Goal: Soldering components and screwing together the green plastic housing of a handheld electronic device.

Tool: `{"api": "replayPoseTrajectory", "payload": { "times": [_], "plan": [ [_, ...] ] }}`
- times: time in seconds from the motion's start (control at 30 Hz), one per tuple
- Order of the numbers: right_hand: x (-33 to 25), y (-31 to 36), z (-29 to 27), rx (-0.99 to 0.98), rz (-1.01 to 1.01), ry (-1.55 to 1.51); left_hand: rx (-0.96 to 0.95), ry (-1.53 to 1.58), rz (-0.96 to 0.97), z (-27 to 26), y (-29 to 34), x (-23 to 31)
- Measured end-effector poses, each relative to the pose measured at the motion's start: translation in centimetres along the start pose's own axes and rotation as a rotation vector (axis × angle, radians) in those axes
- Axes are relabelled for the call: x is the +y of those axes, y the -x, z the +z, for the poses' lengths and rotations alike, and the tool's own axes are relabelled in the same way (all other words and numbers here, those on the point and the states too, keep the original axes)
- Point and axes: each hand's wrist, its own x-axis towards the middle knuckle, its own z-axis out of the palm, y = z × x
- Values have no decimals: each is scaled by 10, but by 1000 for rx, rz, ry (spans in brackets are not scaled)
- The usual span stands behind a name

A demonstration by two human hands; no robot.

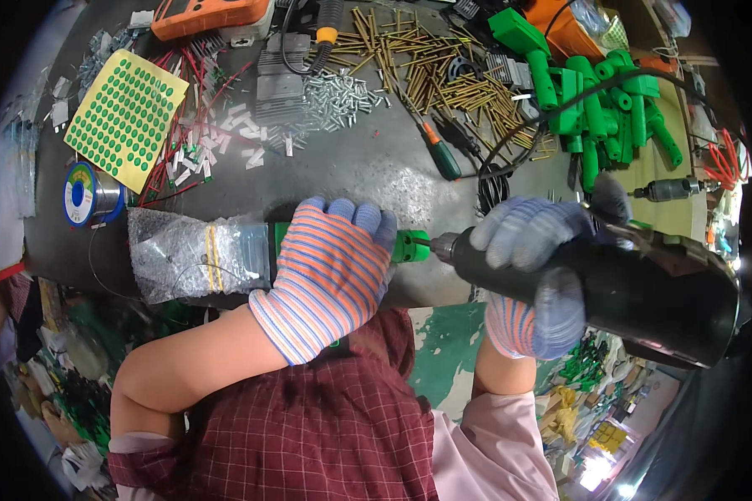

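My left hand [330, 267], in a striped knit glove, is closed over a green plastic part [411, 246] and holds it down at the table's near edge. One end of the part sticks out to the right of my fingers. My right hand [530, 242], also gloved, grips a black power screwdriver [652, 292] lying nearly level. Its chuck [444, 247] points left, and the tip meets the exposed end of the green part. Left of my left hand lies a bubble-wrapped packet [163, 255] with a yellow band around it.
Beyond my hands lie long brass-coloured screws [476, 96], short silver screws [338, 100] and a green-handled screwdriver [443, 154]. Green plastic housings [593, 108] pile at the far right, a black cable [551, 117] beside them. A solder spool [82, 196] and sticker sheet [125, 117] sit left.
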Motion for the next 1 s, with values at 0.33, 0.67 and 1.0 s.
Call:
{"api": "replayPoseTrajectory", "payload": {
  "times": [0.33,0.67,1.0],
  "plan": [
    [32,7,-1,-30,-58,-38,92,52,29,3,6,2],
    [15,6,42,387,-9,516,46,-24,-17,14,5,5],
    [26,35,13,129,-147,180,27,-36,-28,5,1,9]
  ]
}}
